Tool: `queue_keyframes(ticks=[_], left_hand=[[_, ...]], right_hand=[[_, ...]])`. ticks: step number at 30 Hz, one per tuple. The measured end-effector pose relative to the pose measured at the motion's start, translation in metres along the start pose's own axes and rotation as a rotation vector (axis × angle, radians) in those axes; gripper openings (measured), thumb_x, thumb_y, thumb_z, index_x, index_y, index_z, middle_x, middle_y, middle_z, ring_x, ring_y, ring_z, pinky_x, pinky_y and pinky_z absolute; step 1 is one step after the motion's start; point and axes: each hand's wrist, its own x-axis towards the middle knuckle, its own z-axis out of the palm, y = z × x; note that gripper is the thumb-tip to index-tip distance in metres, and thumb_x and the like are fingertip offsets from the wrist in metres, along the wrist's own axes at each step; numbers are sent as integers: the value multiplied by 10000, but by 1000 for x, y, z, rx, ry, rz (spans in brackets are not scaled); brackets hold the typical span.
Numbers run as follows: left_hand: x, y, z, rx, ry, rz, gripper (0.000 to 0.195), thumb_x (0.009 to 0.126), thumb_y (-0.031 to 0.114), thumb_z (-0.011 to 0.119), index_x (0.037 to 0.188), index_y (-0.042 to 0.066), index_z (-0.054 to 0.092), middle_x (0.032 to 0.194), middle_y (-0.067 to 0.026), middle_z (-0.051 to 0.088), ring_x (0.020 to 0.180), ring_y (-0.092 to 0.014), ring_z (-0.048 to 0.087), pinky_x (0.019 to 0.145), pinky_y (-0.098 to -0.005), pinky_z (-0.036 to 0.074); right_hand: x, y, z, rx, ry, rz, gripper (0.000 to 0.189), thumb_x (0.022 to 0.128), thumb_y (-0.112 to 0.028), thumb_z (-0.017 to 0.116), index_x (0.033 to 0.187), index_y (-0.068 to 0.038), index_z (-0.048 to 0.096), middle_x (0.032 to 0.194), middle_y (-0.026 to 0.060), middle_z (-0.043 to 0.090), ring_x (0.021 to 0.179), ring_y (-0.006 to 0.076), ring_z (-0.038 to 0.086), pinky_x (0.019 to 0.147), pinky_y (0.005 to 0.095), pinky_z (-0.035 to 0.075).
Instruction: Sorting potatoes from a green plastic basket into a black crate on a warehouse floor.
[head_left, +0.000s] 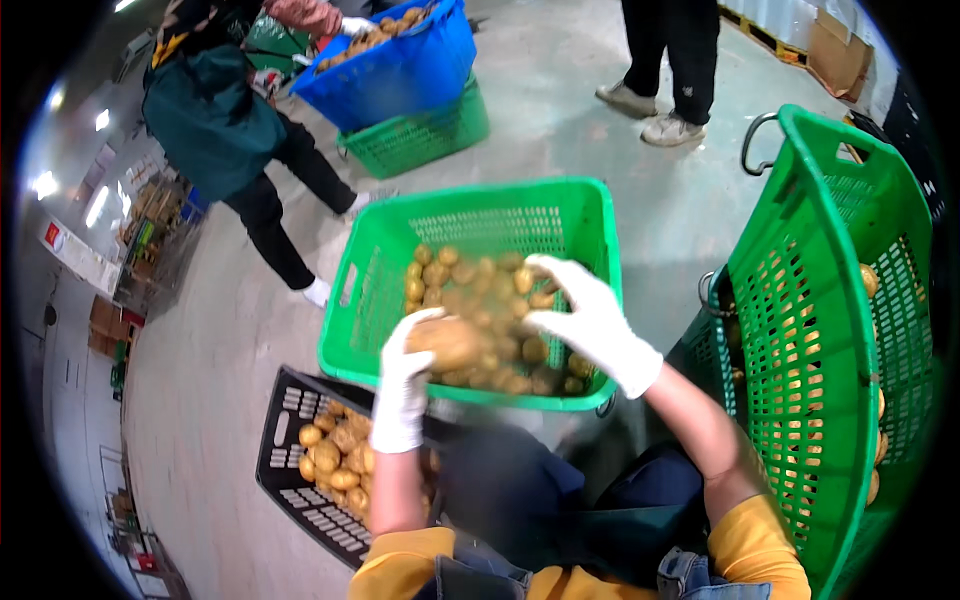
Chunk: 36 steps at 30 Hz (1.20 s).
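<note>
A green perforated plastic crate (480, 196) stands on the floor before me with many potatoes (435, 274) in its bottom. My left hand (401, 375), in a white glove, is closed around a large brown potato (450, 343) above the crate's near left part. Over the right side of the same crate is my right hand (589, 319), also gloved in white, its thumb and fingers spread towards the potatoes. Whether its fingertips touch a potato cannot be told. A blurred patch covers the middle of the crate.
A black crate (281, 480) of potatoes sits at lower left. Tall green crates (810, 315) with potatoes rise on the right. Further off, a blue crate (390, 82) of potatoes rests on a green one (420, 139). A person (217, 127) bends there; another person (671, 60) stands beyond.
</note>
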Motion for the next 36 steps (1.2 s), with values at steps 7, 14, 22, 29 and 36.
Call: queue_keyframes(ticks=[7,14,22,29,36], left_hand=[[-121,27,-142,1504,156,-618,420,699,135,682,1081,-21,605,1035,-137,653,979,-219,612,870,-323,474],[-50,-17,-112,1041,200,-45,276,817,111,656,1047,-37,618,954,-140,673,888,-187,635,818,-299,488],[-105,5,-189,1344,493,-89,249,830,159,607,1009,-11,636,904,-185,665,839,-273,650,744,-335,498],[-265,-72,-275,1272,399,-793,529,665,208,794,1141,62,615,1125,-210,620,1041,-342,601,852,-383,483],[-262,-127,-246,1369,709,-158,679,534,167,841,1107,-4,517,1061,-171,545,1010,-334,535,902,-410,450]], right_hand=[[3,82,4,-182,127,232,407,806,-206,657,1151,-2,590,1077,162,612,975,286,607,866,347,475],[-18,119,22,-517,17,139,372,772,-251,681,1090,-70,618,1080,127,610,1012,302,567,828,408,440],[-9,110,20,-843,-115,35,352,770,-242,689,1082,-101,608,993,76,636,991,250,581,873,414,397],[-1,86,80,-773,-320,-90,410,756,-247,692,1118,-81,599,1039,98,612,1041,272,546,920,424,370],[-17,92,80,-858,-386,-77,339,712,-325,699,925,-77,611,900,121,618,900,284,573,810,443,398]])
